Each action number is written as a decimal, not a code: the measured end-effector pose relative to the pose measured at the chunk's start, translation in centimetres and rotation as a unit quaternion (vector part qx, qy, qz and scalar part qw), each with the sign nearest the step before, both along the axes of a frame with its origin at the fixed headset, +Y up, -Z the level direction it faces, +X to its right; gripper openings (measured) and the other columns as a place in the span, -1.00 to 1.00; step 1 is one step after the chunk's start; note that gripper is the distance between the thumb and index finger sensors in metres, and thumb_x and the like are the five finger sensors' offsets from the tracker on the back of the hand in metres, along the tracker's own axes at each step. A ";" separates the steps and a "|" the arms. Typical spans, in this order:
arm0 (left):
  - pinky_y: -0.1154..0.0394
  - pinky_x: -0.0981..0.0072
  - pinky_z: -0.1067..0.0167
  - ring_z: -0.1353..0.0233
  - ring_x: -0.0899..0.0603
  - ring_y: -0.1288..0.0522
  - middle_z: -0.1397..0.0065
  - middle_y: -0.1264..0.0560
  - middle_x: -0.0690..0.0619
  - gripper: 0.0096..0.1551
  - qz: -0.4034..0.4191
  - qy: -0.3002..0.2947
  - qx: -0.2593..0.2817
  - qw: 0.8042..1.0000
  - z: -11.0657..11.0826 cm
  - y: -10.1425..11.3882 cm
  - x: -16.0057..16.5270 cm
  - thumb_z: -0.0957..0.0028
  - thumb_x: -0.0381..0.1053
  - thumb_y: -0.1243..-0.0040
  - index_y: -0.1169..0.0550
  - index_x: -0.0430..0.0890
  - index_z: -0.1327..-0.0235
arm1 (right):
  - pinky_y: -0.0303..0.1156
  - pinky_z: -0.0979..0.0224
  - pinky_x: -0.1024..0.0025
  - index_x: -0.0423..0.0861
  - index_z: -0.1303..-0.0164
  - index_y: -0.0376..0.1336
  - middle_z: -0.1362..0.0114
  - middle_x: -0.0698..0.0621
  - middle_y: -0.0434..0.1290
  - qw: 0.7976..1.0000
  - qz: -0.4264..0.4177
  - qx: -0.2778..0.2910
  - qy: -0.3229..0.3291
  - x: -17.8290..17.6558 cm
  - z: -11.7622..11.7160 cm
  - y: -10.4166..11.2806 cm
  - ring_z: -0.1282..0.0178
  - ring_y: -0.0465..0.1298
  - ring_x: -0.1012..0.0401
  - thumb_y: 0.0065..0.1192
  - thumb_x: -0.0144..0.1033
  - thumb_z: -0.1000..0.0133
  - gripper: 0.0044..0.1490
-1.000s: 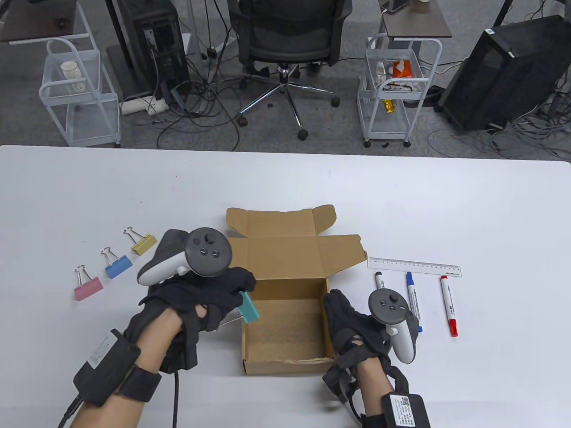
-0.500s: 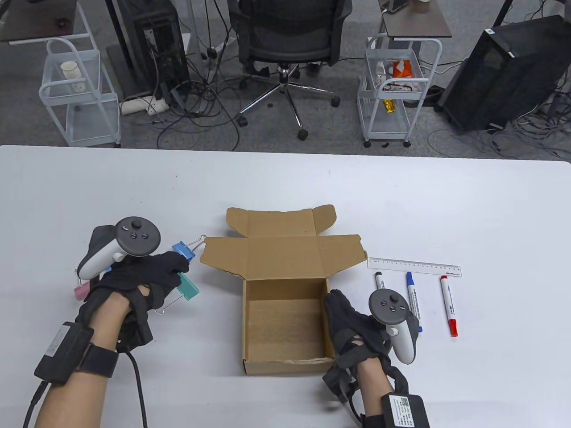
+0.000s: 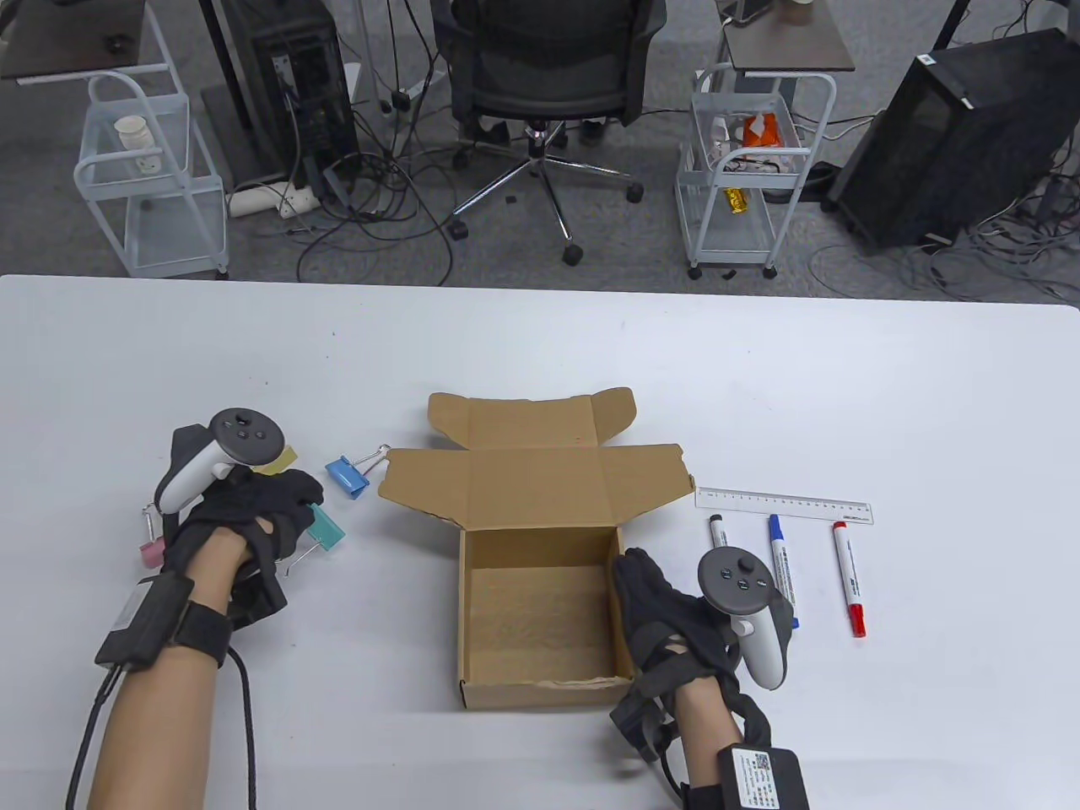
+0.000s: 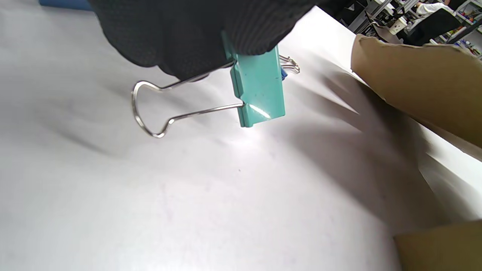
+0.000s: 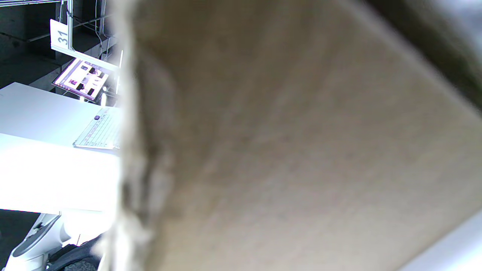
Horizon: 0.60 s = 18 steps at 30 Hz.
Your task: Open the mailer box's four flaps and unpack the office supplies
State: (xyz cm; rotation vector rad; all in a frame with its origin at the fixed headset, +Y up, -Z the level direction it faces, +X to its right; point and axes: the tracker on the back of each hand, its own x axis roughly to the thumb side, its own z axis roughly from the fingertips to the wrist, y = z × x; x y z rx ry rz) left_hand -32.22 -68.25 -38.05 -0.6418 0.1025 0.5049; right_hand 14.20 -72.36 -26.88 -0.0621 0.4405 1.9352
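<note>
The brown mailer box (image 3: 472, 641) stands open at the table's middle, flaps folded back, and its inside looks bare. My left hand (image 3: 308, 506) is left of the box, low over the table, and pinches a teal binder clip (image 3: 326, 528) by its body. In the left wrist view the fingers (image 4: 196, 34) hold the teal clip (image 4: 260, 90) just above the table, wire handles pointing left. My right hand (image 3: 650, 607) holds the box's right wall. The right wrist view shows only blurred cardboard (image 5: 301, 150).
A blue binder clip (image 3: 348, 475) lies by the box's left flap. A yellow clip (image 3: 283, 460) and a pink clip (image 3: 152, 553) show partly beside my left hand. Right of the box lie a ruler (image 3: 783, 504) and black (image 3: 721, 540), blue (image 3: 783, 569) and red (image 3: 850, 578) markers.
My left hand has carried the teal clip from the box's left wall out to the left and lower. A blue clip now lies by the flap. The right hand has not moved.
</note>
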 end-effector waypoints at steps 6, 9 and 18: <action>-0.49 -0.16 -0.38 -0.40 -0.32 -0.57 -0.48 -0.45 -0.21 -0.38 -0.019 0.013 -0.012 1.000 -0.8 -1.2 -0.2 -0.24 -0.15 -0.19 -0.30 -0.13 -0.57 | 0.10 -0.55 -0.41 -0.46 -0.71 -0.18 -0.76 -0.53 0.00 1.000 0.000 0.000 0.000 0.0 0.0 0.0 -0.63 0.09 -0.49 -0.37 0.05 -0.37 -0.03; -0.49 -0.15 -0.39 -0.40 -0.32 -0.57 -0.49 -0.44 -0.19 -0.37 -0.036 0.018 -0.011 0.999 -0.9 -1.6 0.0 -0.24 -0.15 -0.18 -0.29 -0.14 -0.57 | 0.10 -0.55 -0.41 -0.46 -0.71 -0.18 -0.76 -0.53 0.00 1.000 0.000 0.000 0.000 0.0 0.0 0.0 -0.63 0.09 -0.48 -0.37 0.05 -0.37 -0.03; -0.43 -0.16 -0.45 -0.49 -0.35 -0.48 -0.57 -0.34 -0.18 -0.30 -0.143 0.023 0.007 0.989 -0.5 -2.0 1.4 -0.27 -0.14 -0.13 -0.16 -0.16 -0.63 | 0.10 -0.55 -0.41 -0.46 -0.71 -0.18 -0.76 -0.53 0.00 1.000 0.001 0.000 0.000 0.0 0.0 0.0 -0.63 0.09 -0.48 -0.37 0.05 -0.37 -0.03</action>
